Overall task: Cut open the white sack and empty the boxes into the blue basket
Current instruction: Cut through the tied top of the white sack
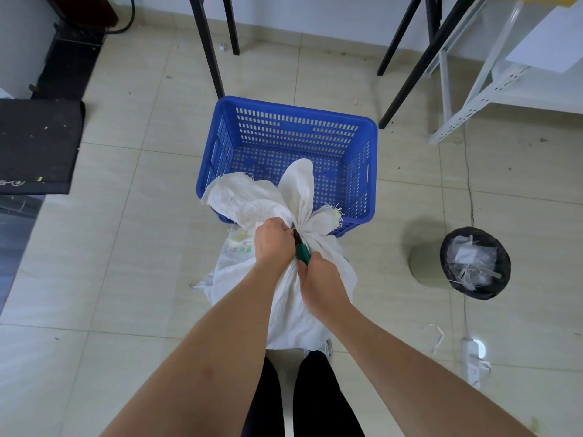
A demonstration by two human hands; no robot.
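While the left hand (273, 244) grips the white sack's (284, 298) gathered neck, the right hand (320, 283) clutches a green-handled cutter (301, 249) against it, just before the blue basket (293, 159).

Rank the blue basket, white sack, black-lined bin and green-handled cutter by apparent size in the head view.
1. blue basket
2. white sack, partly hidden by the arms and nearer the camera, so its gap to the basket is unsure
3. black-lined bin
4. green-handled cutter, mostly hidden by the hands
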